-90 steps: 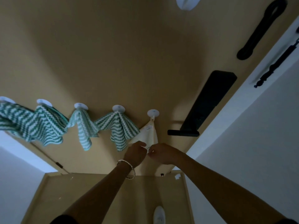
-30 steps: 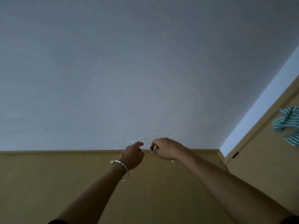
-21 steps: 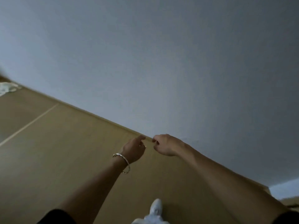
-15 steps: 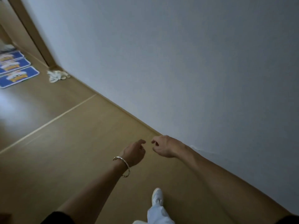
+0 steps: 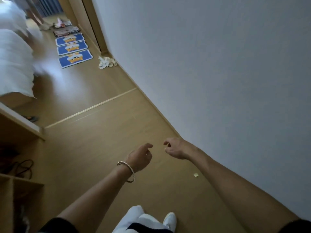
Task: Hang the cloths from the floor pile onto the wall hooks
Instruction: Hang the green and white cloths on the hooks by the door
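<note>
Both hands are reaching forward and holding nothing: the left hand (image 5: pixel 140 157), wearing a bracelet (image 5: pixel 127 171), and the right hand (image 5: pixel 176 148) are loose, fingers a little bent. The white cloth pile (image 5: pixel 107 62) is lying far ahead on the floor (image 5: pixel 101 132), close to the wall (image 5: pixel 218 64), beside the blue mats (image 5: pixel 75 58). Walking close, bending low, then picking one cloth is looking like the best way. Earlier the hands were up at the hooks; now the person is facing the pile.
</note>
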Motion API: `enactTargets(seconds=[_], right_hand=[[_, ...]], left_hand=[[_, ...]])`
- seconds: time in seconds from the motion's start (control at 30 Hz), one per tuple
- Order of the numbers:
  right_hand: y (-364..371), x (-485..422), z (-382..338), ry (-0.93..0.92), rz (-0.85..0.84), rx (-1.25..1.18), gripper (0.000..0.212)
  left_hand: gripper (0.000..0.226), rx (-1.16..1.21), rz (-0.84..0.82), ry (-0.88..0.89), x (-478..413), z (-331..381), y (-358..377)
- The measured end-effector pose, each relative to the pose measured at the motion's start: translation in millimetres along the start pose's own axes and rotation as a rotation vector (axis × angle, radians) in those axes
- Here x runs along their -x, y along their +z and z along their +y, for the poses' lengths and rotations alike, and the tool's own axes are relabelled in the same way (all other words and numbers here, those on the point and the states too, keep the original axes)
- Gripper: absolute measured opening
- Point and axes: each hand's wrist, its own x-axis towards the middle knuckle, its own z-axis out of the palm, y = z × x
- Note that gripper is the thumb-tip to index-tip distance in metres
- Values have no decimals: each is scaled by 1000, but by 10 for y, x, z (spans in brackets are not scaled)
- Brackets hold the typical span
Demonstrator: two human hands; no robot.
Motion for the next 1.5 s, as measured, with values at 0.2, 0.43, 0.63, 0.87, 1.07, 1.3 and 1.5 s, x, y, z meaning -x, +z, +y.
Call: enactTargets(seconds=[0.2, 0.43, 0.63, 0.87, 1.07, 1.3, 1.5], right_hand=[[-240, -533, -302, -81, -71, 86, 43], [-758, -1317, -570, -69, -70, 165, 44], [-1503, -2098, -950, 39, -14, 137, 44], [-1638, -3018, -1790, -29, -72, 205, 45], [-1740, -3822, -2533, -166, -109, 272, 44], [-1828, -4813, -3079, -286, -197, 340, 44], [-2490, -5951, -3585, -353, -208, 316, 42]], left_hand=[[41, 46, 57, -79, -459, -194, -322], [42, 122, 85, -104, -1380, -461, -740], [42, 174, 41, -85, -2384, -756, -1468], [41, 160, 39, -124, -3061, -1314, -2127], [37, 198, 90, -204, -3359, -1757, -2571], [38, 169, 103, -377, -3791, -2315, -3135], [38, 174, 185, -479, -4645, -2502, -3914]])
